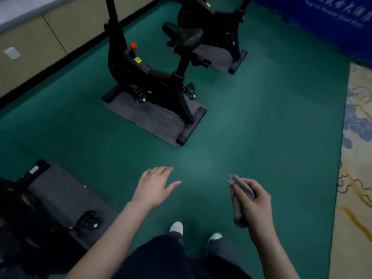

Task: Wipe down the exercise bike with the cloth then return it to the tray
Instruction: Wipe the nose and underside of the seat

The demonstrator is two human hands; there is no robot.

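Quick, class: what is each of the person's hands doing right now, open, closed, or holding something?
Left hand: open, fingers spread, holding nothing, over the green floor.
Right hand: closed around a crumpled grey cloth.

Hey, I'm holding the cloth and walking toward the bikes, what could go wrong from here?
1. The cloth is bunched in your right hand; a small wad may wipe unevenly.
2. The pedal by your left leg sticks out and might catch you.
3. The grey mat under the bike ahead could trip you.
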